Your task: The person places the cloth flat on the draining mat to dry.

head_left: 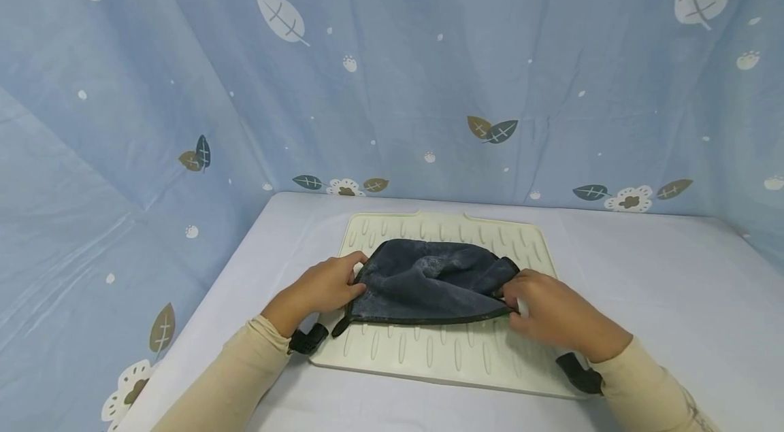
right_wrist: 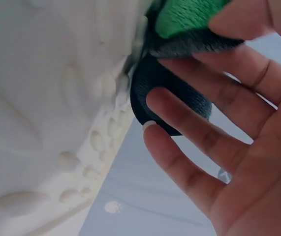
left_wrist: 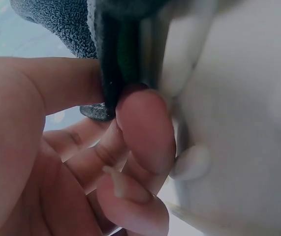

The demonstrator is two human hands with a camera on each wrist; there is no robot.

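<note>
A dark blue-grey cleaning cloth (head_left: 422, 292) with black edging lies rumpled and partly folded over a cream ridged mat (head_left: 416, 357). At its left edge my left hand (head_left: 327, 284) pinches the cloth between thumb and index finger. My right hand (head_left: 551, 306) pinches the right edge between thumb and index finger. In the right wrist view the cloth's green face (right_wrist: 187, 17) shows beside the thumb, and the other fingers (right_wrist: 199, 132) spread against its dark side. A small loop (head_left: 339, 328) hangs from the near left corner.
The mat rests on a table covered with a white cloth (head_left: 661, 282). Behind and to the left hangs a blue curtain (head_left: 398, 78) printed with leaves and flowers. Black wrist straps (head_left: 309, 339) are worn at both beige sleeves (head_left: 226, 377).
</note>
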